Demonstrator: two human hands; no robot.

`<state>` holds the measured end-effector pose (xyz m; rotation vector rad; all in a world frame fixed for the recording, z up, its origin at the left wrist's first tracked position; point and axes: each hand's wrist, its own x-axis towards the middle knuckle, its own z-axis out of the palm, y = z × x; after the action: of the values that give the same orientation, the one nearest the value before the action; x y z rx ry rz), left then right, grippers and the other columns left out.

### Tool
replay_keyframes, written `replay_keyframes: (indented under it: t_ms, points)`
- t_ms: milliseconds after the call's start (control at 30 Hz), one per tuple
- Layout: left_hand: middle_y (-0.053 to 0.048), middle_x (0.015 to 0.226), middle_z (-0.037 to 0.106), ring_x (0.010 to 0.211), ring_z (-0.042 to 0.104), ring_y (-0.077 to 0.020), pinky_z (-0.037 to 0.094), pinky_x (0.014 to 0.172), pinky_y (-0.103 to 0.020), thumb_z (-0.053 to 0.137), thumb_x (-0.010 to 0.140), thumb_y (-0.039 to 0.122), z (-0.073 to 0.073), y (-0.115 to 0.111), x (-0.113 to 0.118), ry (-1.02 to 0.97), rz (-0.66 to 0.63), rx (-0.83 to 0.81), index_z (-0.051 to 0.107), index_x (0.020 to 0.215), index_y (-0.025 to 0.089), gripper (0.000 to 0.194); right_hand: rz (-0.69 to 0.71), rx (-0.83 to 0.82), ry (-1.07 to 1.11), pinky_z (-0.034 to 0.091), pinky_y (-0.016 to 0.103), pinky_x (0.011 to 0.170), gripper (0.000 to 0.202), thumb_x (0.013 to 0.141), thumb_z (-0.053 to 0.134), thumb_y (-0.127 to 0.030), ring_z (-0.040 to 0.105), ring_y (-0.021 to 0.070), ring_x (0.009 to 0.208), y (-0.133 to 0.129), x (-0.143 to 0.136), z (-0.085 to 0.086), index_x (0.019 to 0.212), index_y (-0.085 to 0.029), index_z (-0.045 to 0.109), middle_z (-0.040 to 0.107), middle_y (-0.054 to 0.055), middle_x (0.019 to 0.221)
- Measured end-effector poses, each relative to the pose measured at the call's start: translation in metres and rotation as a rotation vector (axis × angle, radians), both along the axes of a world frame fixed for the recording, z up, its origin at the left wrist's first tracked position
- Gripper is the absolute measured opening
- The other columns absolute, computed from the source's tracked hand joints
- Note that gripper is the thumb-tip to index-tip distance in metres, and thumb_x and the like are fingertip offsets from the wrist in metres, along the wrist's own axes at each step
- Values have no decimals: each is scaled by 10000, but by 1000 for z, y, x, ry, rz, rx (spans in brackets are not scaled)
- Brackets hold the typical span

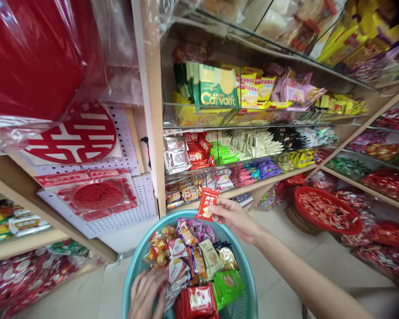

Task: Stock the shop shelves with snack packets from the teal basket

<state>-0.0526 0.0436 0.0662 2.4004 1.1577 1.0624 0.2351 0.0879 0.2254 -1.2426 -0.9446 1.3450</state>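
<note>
My right hand (234,218) pinches a small red snack packet (207,204) by its right edge, with pale characters on its front. It is held above the far rim of a teal plastic basket (130,268). Inside the basket lie assorted wrapped sweets and snacks, among them red packets (199,301), green packets (228,289) and a beige packet (210,258). My left hand (148,293) is at the basket's near left, its slightly blurred fingers apart and curved over the contents, next to silvery white packets (177,275). Whether it touches them, I cannot tell.
Divided clear shelves (226,117) ahead carry rows of wrapped snacks, with green Carvalfo packets (217,86) at upper left. A red basket of sweets (297,199) stands low on the right. Red decorations (73,135) hang on a white pegboard (142,199) at left.
</note>
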Motion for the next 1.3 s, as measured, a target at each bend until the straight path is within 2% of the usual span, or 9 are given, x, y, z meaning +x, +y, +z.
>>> replay_keyframes:
  t_ms: [100, 167, 300, 433, 600, 867, 1000, 1133, 1300]
  points:
    - [-44, 1099, 676, 1048, 621, -192, 495, 886, -315, 516, 887, 213, 36, 19, 8, -77, -66, -115, 591, 1096, 252, 226, -34, -43, 57, 323, 211, 532, 349, 629, 814, -432, 458, 68, 549, -17, -15, -28, 797, -167, 661, 596, -43, 668]
    - [-52, 1138, 649, 1100, 593, -184, 484, 932, -316, 480, 909, 216, 56, 30, 20, -158, -83, -173, 585, 1102, 235, 220, -72, -68, 48, 314, 210, 522, 341, 627, 814, -437, 455, 70, 543, -28, -26, -47, 783, -170, 669, 598, -43, 649]
    - [-82, 1274, 558, 1220, 507, -206, 424, 1035, -390, 499, 912, 274, 75, 34, 51, -147, -159, -275, 500, 1237, 241, 327, -118, -102, 82, 319, 211, 523, 320, 644, 804, -438, 461, 75, 535, -49, -48, -77, 796, -185, 681, 620, -41, 648]
    - [-114, 1377, 487, 1295, 444, -252, 404, 1057, -459, 549, 883, 318, 64, 18, 71, -38, -233, -336, 328, 1391, 255, 558, -174, -114, 174, 360, 215, 538, 324, 631, 818, -422, 513, 95, 562, -68, -63, -89, 831, -205, 685, 661, -31, 692]
    - [-148, 1417, 463, 1291, 467, -273, 434, 1024, -496, 535, 881, 239, 42, 1, 80, 7, -198, -316, 136, 1472, 261, 713, -241, -83, 249, 452, 247, 679, 337, 642, 823, -406, 612, 138, 698, -83, -72, -101, 868, -210, 669, 687, -17, 750]
    - [-133, 1353, 537, 1244, 523, -273, 469, 977, -482, 459, 881, 150, 33, -7, 75, 104, -175, -263, 119, 1486, 265, 703, -256, -92, 209, 487, 324, 763, 396, 649, 801, -474, 649, 195, 746, -97, -79, -121, 901, -202, 663, 679, 0, 734]
    - [-123, 1347, 548, 1244, 521, -269, 470, 977, -474, 469, 875, 168, 29, -10, 73, 125, -170, -273, 125, 1490, 270, 712, -267, -81, 232, 478, 305, 703, 368, 638, 804, -485, 628, 176, 677, -102, -83, -124, 818, -204, 649, 676, 2, 722]
    - [-118, 1394, 516, 1262, 509, -243, 477, 986, -434, 458, 878, 142, 27, -14, 72, 102, -192, -291, 121, 1489, 268, 709, -270, -86, 247, 459, 288, 615, 375, 630, 804, -497, 596, 155, 586, -106, -88, -137, 837, -219, 661, 663, -10, 683]
    - [-90, 1357, 555, 1225, 543, -229, 497, 970, -409, 469, 877, 158, 22, -16, 62, 127, -215, -270, 91, 1494, 292, 736, -275, -89, 95, 486, 313, 625, 341, 631, 785, -524, 632, 196, 641, -119, -78, -147, 801, -251, 672, 677, 7, 669]
